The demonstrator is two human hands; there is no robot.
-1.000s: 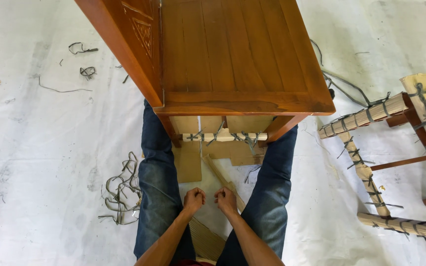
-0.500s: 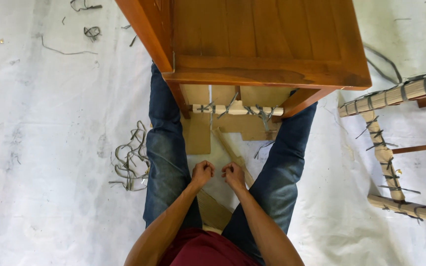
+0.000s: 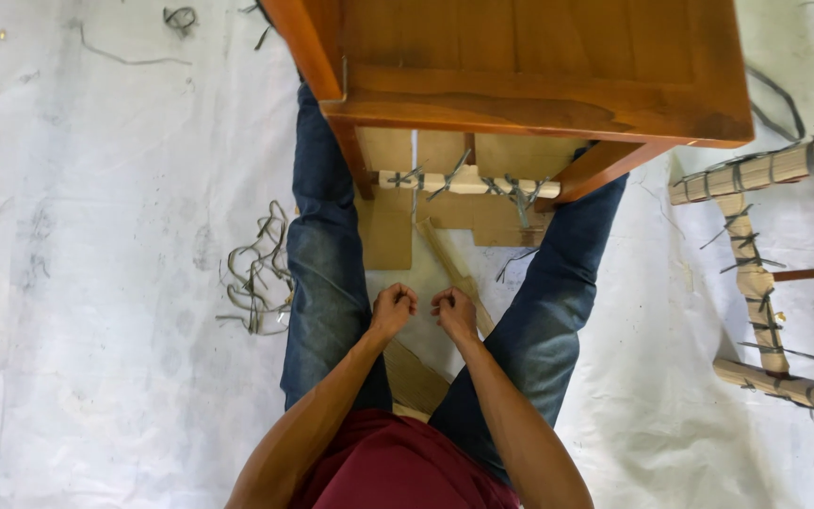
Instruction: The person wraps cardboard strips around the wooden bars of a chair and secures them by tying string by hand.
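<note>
A white sheet [image 3: 96, 283] covers the whole floor, creased and smudged grey in places. A brown wooden cabinet [image 3: 539, 57] stands at the top, its legs wrapped in cardboard. A loose heap of grey straps [image 3: 256, 273] lies on the sheet to the left, with more scraps [image 3: 181, 17] near the top edge. A wrapped chair frame [image 3: 765, 273] lies at the right. Soft, even daylight

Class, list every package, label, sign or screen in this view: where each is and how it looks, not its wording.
No labels, signs or screens show.
Cardboard wrapping: tan flat pieces tied with grey string under the brown wooden cabinet.
Wrapped frame: at right, tan strips bound round wooden bars.
Left hand and right hand: fists closed side by side, between the legs.
</note>
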